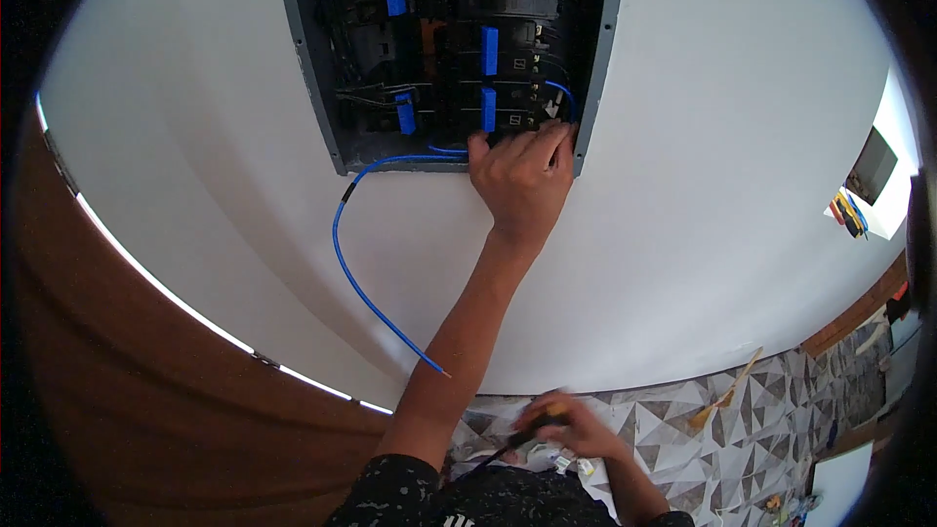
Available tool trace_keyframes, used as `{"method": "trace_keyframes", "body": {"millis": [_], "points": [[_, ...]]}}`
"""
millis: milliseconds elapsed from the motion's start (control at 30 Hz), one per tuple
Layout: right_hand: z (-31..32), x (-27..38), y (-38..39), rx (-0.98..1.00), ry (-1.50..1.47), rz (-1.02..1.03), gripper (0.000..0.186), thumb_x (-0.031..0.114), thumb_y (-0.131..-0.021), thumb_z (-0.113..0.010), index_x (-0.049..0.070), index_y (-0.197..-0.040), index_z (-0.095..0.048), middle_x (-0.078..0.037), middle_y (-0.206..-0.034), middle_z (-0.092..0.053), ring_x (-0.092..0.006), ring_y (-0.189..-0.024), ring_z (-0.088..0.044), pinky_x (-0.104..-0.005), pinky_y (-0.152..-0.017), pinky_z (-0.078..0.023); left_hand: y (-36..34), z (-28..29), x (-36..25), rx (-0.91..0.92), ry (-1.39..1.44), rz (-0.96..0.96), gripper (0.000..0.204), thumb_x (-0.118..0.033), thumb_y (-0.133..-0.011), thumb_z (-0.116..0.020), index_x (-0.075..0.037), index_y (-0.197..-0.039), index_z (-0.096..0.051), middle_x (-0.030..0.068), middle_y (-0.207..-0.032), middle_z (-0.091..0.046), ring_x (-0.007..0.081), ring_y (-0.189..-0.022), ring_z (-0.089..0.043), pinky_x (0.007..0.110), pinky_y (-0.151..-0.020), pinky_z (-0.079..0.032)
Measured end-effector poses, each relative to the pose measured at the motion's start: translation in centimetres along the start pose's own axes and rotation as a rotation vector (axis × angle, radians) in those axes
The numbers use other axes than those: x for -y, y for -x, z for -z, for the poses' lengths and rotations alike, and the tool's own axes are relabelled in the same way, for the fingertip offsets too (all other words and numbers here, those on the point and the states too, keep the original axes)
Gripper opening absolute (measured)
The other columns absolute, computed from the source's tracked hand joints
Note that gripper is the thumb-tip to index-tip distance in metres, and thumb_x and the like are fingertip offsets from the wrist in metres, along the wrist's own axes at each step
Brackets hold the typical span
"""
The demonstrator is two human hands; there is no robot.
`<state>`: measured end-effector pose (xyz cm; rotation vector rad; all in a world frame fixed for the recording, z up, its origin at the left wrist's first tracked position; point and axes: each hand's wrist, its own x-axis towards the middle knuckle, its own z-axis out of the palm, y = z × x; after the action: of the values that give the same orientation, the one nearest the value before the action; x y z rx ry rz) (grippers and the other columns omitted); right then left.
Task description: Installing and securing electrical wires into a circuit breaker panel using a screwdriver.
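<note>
An electrical panel box point(302, 59) with a grey metal frame is set in the white wall, holding rows of black circuit breakers point(517, 2) with blue switches. My left hand point(525, 174) reaches into its lower right corner, fingers bent and closed on a blue wire point(338, 234). From there the wire loops out over the lower edge and hangs down to a bare copper end near my left forearm. Another stretch of blue wire curves up beside the right-hand breakers. Low down, near my body, my right hand point(578, 426), slightly blurred, grips a screwdriver point(522, 437) with a black and yellow handle.
A brown curtain-like surface point(195, 381) fills the lower left. Several coloured-handle tools point(849, 215) sit by a wall recess at the right. On the patterned tile floor point(683, 429), a broom point(717, 405) lies near the wall, with more items at the lower right.
</note>
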<state>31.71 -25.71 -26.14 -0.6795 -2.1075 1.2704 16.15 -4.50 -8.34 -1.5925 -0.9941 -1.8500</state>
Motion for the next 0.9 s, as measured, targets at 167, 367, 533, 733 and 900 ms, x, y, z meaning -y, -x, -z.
{"method": "trace_keyframes", "body": {"millis": [167,367,533,733,900], "points": [[8.1,8.3,5.5,-1.061,0.023,0.269,0.048,0.035,-0.088,-0.071,0.006,-0.115,-0.043,-0.018,-0.101,-0.058,-0.0333,-0.091,-0.064,-0.0535,-0.086,-0.054,0.0,0.3,-0.1,0.004,-0.025,-0.005,0.014,-0.01,-0.073,-0.081,-0.016,-0.083,-0.074,-0.0024,-0.08,-0.074,0.0109,-0.071,-0.069,0.035,-0.078,-0.037],[9.8,17.1,7.5,-1.239,0.678,0.749,0.04,0.034,-0.096,-0.059,0.019,-0.13,-0.043,-0.013,-0.129,-0.051,-0.038,-0.122,-0.052,-0.0596,-0.107,-0.038,-0.1,-0.6,-0.8,-0.015,-0.02,-0.01,0.013,-0.01,-0.073,-0.08,-0.016,-0.082,-0.074,-0.003,-0.08,-0.074,0.0114,-0.071,-0.068,0.035,-0.079,-0.037],[8.1,18.4,0.5,-1.091,0.839,0.873,0.043,0.04,-0.099,-0.051,0.025,-0.134,-0.032,-0.014,-0.129,-0.048,-0.0402,-0.125,-0.049,-0.0633,-0.105,-0.041,0.1,-0.1,-0.1,-0.012,-0.031,-0.008,0.013,-0.01,-0.073,-0.08,-0.015,-0.083,-0.074,-0.0026,-0.08,-0.074,0.0126,-0.072,-0.069,0.035,-0.079,-0.037],[8.5,18.5,-5.9,-0.884,0.671,0.944,0.058,0.001,-0.087,-0.06,0.02,-0.138,-0.041,-0.026,-0.14,-0.042,-0.0397,-0.122,-0.054,-0.0384,-0.085,-0.06,-0.1,-0.7,-0.4,-0.044,-0.042,-0.066,0.011,-0.012,-0.075,-0.08,-0.015,-0.083,-0.073,-0.0023,-0.077,-0.073,0.0122,-0.064,-0.065,0.035,-0.077,-0.036],[8.7,18.1,-6.6,-0.823,0.697,0.941,0.053,0.005,-0.089,-0.06,0.019,-0.137,-0.042,-0.026,-0.138,-0.043,-0.0403,-0.119,-0.056,-0.041,-0.086,-0.06,0.1,-0.4,-0.4,-0.018,-0.043,-0.031,0.014,-0.01,-0.071,-0.081,-0.014,-0.082,-0.073,0.0006,-0.079,-0.074,0.0151,-0.072,-0.069,0.037,-0.079,-0.038]]}}
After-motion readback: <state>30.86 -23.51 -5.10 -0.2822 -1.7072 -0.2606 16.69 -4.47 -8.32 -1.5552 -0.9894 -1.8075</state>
